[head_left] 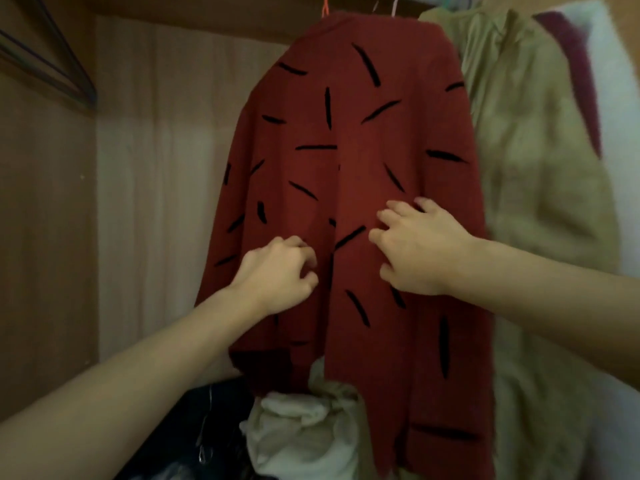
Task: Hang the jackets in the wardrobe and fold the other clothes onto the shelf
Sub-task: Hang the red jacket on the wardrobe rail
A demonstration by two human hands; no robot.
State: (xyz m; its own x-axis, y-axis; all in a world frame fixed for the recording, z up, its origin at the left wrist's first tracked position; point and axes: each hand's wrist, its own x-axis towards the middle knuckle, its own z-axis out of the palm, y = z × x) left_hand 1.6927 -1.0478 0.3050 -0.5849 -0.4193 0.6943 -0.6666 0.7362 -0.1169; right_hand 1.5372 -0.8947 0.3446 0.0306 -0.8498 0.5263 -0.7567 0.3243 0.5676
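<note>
A red jacket with black dashes (pixel 346 161) hangs inside a wooden wardrobe (pixel 48 202) from an orange hanger hook (pixel 325 5), so this piece appears to be hung already. Both hands are on its front at mid-height. The left hand (pixel 277 275) has its fingers (pixel 304 252) curled in against the cloth, seemingly pinching a fold near the front opening; the exact grip is hidden. The right hand (pixel 419 251) rests on the cloth just to the right, its fingers (pixel 388 216) spread apart and bent, pressing or smoothing the fabric.

To the right of the fingers hangs a pale olive garment (pixel 530 168), also on the rail. Below the fingers lies a heap of loose clothes, cream (pixel 298 431) and dark (pixel 207 427), unfolded. By my judgement the hanging is partly done, while the folding onto the shelf is still to do. No shelf is in view.
</note>
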